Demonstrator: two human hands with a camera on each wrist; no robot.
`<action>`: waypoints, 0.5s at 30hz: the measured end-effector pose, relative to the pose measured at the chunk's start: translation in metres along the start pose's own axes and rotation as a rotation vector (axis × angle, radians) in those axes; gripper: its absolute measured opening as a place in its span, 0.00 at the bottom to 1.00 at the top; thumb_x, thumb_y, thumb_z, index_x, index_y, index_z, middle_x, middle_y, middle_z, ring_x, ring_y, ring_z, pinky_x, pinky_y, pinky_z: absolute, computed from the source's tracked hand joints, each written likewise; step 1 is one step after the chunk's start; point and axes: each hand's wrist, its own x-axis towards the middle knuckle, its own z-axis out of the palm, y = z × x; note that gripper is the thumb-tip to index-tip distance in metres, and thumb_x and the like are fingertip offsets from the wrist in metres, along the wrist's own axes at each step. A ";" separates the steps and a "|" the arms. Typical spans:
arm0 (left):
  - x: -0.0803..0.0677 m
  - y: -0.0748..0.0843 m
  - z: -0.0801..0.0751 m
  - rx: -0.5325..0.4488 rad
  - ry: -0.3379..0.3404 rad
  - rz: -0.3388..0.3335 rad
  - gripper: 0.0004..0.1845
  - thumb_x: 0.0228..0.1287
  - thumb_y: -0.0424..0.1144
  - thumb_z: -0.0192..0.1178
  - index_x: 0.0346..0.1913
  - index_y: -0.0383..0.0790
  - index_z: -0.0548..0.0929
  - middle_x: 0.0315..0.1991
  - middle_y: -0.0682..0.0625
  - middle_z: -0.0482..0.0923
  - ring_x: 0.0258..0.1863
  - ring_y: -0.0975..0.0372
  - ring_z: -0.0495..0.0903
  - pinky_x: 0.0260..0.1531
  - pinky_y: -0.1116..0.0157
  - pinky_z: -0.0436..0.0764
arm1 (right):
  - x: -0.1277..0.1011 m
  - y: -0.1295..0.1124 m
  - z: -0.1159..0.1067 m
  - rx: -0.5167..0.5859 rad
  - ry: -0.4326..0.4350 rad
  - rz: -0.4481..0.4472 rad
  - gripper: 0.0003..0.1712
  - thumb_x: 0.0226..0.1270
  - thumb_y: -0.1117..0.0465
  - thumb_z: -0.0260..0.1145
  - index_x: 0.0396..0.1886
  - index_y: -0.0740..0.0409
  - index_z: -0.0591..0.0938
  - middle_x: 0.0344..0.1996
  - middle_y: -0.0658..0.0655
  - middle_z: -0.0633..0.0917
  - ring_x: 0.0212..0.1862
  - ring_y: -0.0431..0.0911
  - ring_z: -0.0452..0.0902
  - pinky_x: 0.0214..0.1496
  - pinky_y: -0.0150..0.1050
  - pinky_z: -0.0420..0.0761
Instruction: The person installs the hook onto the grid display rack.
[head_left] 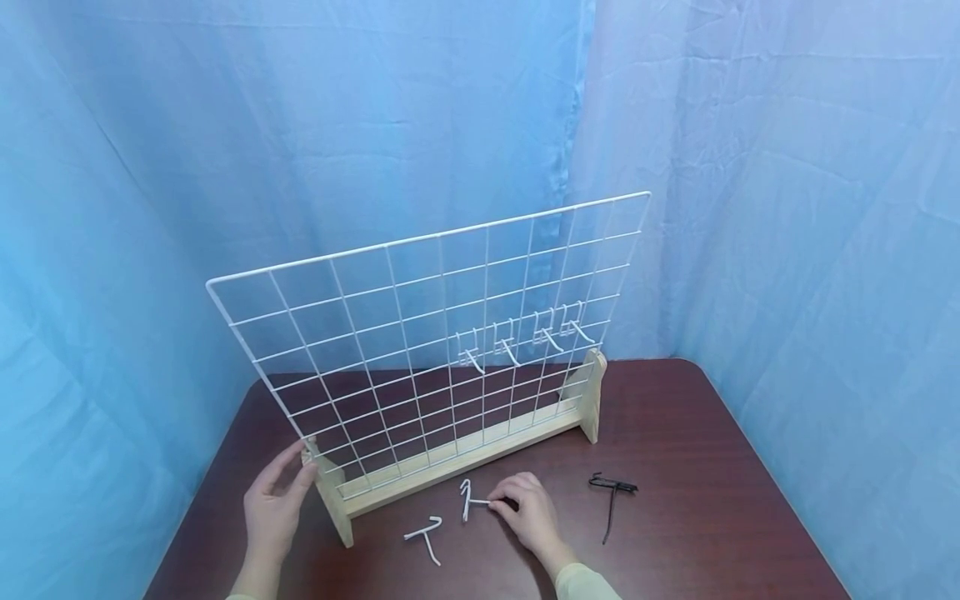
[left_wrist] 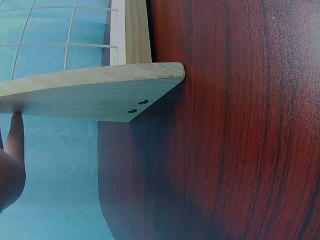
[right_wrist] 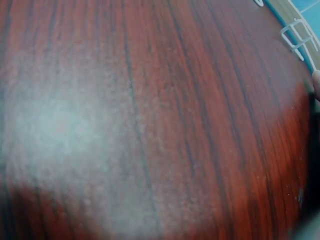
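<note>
A white wire grid panel point(head_left: 405, 321) stands in a wooden base, with several white hooks point(head_left: 510, 352) hung on its right half. My left hand point(head_left: 272, 504) pinches the upper end of the left wooden side piece point(head_left: 330, 492); in the left wrist view a finger point(left_wrist: 17, 137) meets its outer face point(left_wrist: 90, 102). In front of the base, my right hand point(head_left: 527, 512) pinches the stem of a white wire hook point(head_left: 467, 500) between thumb and fingers. The hook's double-pronged end points left, away from the hand. It also shows at the corner of the right wrist view point(right_wrist: 295, 37).
Another white hook point(head_left: 425, 537) lies on the dark red wooden table point(head_left: 675, 433), left of the held one. To the right of my right hand lies a black hook point(head_left: 612, 496). Blue curtains point(head_left: 337, 125) enclose the table's back and sides.
</note>
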 end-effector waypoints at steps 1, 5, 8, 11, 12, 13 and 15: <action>0.000 0.000 0.000 -0.008 0.000 -0.001 0.19 0.61 0.24 0.67 0.56 0.30 0.81 0.46 0.73 0.80 0.47 0.77 0.79 0.45 0.80 0.80 | 0.000 0.000 0.000 0.009 0.004 0.003 0.11 0.45 0.62 0.82 0.26 0.44 0.88 0.31 0.37 0.85 0.40 0.39 0.77 0.44 0.35 0.80; 0.001 -0.001 0.000 -0.024 0.002 -0.002 0.20 0.60 0.23 0.67 0.56 0.30 0.81 0.46 0.73 0.81 0.47 0.76 0.80 0.45 0.79 0.80 | 0.001 -0.002 -0.002 0.023 -0.006 0.037 0.11 0.47 0.61 0.82 0.27 0.42 0.87 0.29 0.34 0.84 0.38 0.37 0.78 0.42 0.35 0.80; 0.001 -0.002 0.000 -0.024 0.004 0.002 0.20 0.60 0.23 0.67 0.56 0.29 0.81 0.46 0.73 0.81 0.47 0.76 0.79 0.45 0.79 0.80 | 0.002 -0.004 -0.003 0.038 -0.034 0.085 0.11 0.49 0.61 0.81 0.28 0.41 0.87 0.29 0.33 0.84 0.38 0.37 0.78 0.41 0.36 0.81; 0.000 -0.001 0.000 -0.023 0.005 0.003 0.19 0.60 0.23 0.67 0.56 0.29 0.81 0.46 0.73 0.80 0.47 0.76 0.79 0.46 0.80 0.80 | 0.004 -0.007 -0.005 0.069 -0.072 0.147 0.09 0.52 0.60 0.79 0.28 0.41 0.88 0.29 0.34 0.84 0.38 0.38 0.78 0.41 0.37 0.81; 0.000 -0.001 0.000 -0.022 0.005 0.002 0.19 0.60 0.23 0.67 0.56 0.30 0.81 0.46 0.73 0.80 0.47 0.75 0.79 0.46 0.80 0.80 | 0.004 -0.008 -0.005 0.083 -0.083 0.170 0.09 0.52 0.60 0.79 0.28 0.41 0.88 0.29 0.34 0.85 0.38 0.38 0.77 0.41 0.37 0.81; 0.000 0.000 0.000 -0.018 0.005 0.002 0.19 0.61 0.23 0.67 0.56 0.30 0.81 0.46 0.73 0.80 0.47 0.76 0.79 0.46 0.80 0.80 | 0.005 -0.008 -0.006 0.098 -0.092 0.192 0.08 0.53 0.60 0.79 0.28 0.41 0.88 0.29 0.34 0.85 0.38 0.38 0.77 0.41 0.37 0.81; -0.001 0.001 0.000 -0.010 0.005 0.001 0.19 0.61 0.24 0.67 0.56 0.31 0.82 0.46 0.73 0.80 0.47 0.76 0.79 0.46 0.81 0.80 | 0.006 -0.010 -0.006 0.130 -0.100 0.226 0.07 0.54 0.60 0.79 0.29 0.42 0.88 0.29 0.35 0.85 0.37 0.37 0.77 0.40 0.36 0.80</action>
